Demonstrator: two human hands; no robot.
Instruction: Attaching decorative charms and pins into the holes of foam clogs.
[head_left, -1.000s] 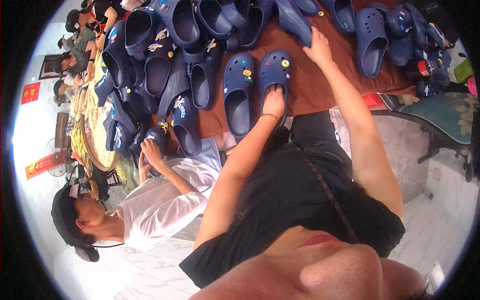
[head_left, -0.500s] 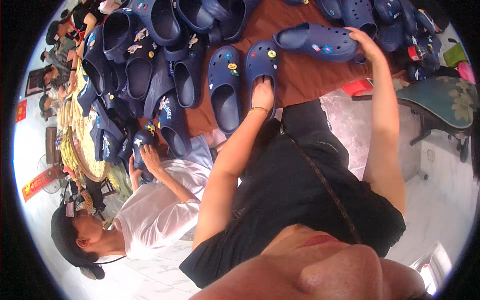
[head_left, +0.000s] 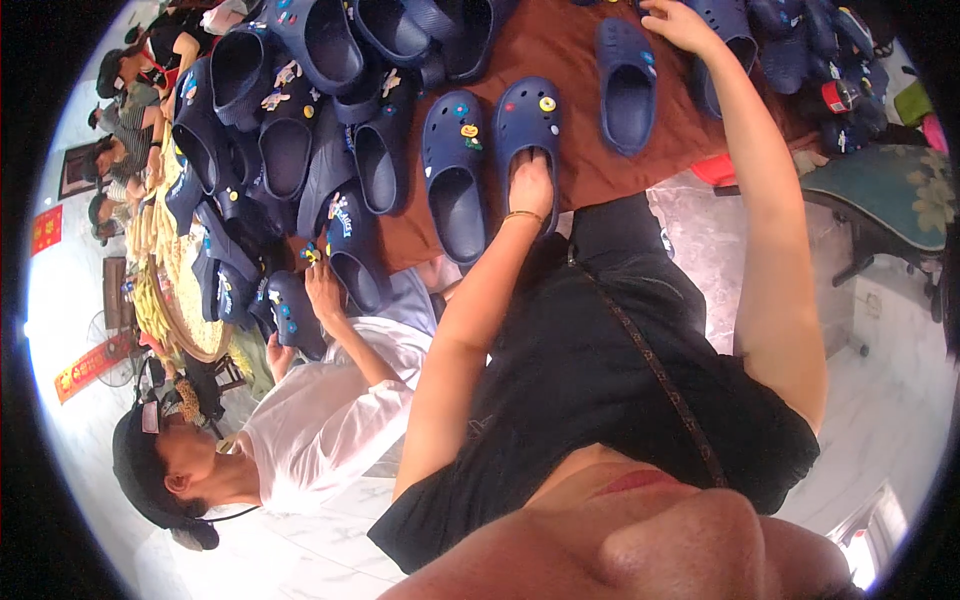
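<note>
Resting inside the decorated clog [head_left: 522,118], the left hand [head_left: 530,188] has its fingers tucked under the upper, so whether they're spread or pressed together we cannot tell! Just left of that clog sits its matching clog [head_left: 458,200], while off to its right a third blue clog [head_left: 628,115] lies on the brown cloth [head_left: 590,165]. Farther up and right of the decorated clog, the right hand [head_left: 678,25] hovers empty, fingers loosely spread.

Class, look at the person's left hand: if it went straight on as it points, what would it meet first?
The left hand would probably meet the inside of the toe of the blue clog around its fingers; the fingertips are hidden, so how near is unclear.
</note>
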